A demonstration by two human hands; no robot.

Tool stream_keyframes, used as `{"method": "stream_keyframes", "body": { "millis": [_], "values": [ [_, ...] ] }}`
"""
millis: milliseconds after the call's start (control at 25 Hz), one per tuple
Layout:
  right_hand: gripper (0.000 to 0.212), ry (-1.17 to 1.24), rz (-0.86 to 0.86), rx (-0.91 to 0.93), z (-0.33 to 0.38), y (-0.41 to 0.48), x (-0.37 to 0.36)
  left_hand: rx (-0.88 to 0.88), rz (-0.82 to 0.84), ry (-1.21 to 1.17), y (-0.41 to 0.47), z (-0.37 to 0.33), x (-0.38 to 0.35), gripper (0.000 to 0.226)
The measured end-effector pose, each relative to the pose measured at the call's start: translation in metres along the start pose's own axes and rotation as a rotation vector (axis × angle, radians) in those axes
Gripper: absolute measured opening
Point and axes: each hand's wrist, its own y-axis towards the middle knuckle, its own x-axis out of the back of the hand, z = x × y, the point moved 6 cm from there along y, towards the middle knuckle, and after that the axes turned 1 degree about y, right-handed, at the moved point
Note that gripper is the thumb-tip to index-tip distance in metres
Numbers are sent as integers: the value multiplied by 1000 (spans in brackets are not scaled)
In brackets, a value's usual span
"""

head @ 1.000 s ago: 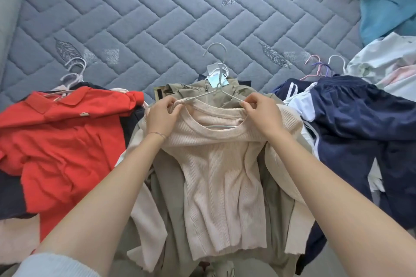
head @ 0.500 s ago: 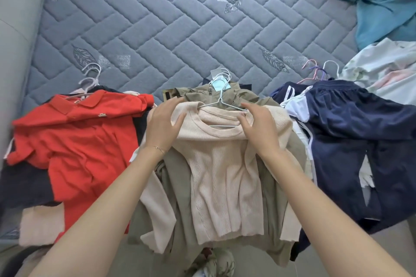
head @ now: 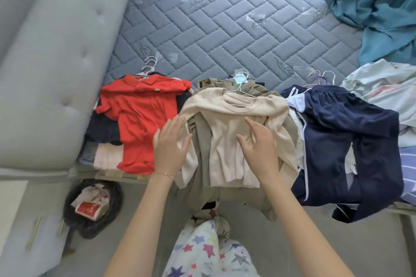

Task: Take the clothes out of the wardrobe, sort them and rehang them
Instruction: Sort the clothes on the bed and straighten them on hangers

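Both hands are loose and flat, fingers spread, gripping nothing. The left hand (head: 172,148) lies over the sleeve side of the beige sweater (head: 227,146) and the right hand (head: 258,144) over its body. I can't tell whether they press the knit or sit just above it.

The sweater lies mid-frame on its wire hanger (head: 242,90), topping an olive garment (head: 202,139), between the red polo (head: 144,123) at left and the navy trousers (head: 337,130) at right, all on the quilted mattress (head: 225,29).

The worry, to my eye, is the bed edge. The olive piece and the trousers already droop over it, so a careless tug could drag a sorted pile to the floor. The bunched hanger hooks might also snag each other when one is lifted.
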Motion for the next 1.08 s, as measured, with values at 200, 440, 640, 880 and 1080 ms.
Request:
{"method": "stream_keyframes", "body": {
  "millis": [200, 440, 640, 880, 1080],
  "values": [
    [51, 81, 66, 70, 51, -57, -4, 28, -77, 26, -61, 11, 61, 52],
    [52, 60, 173, 164, 110, -83, -38, 63, -174, -42, -76, 50, 112, 51],
    [51, 29, 184, 176, 146, -62, -87, 96, -171, -18, -54, 105, 144, 50],
    [51, 27, 109, 54, 197, -9, -166, 72, -30, -28, 24, 193, 170, 50],
    [51, 72, 55, -40, 221, 40, -230, 25, 109, -20, 92, 243, 164, 51]
  ]
}}
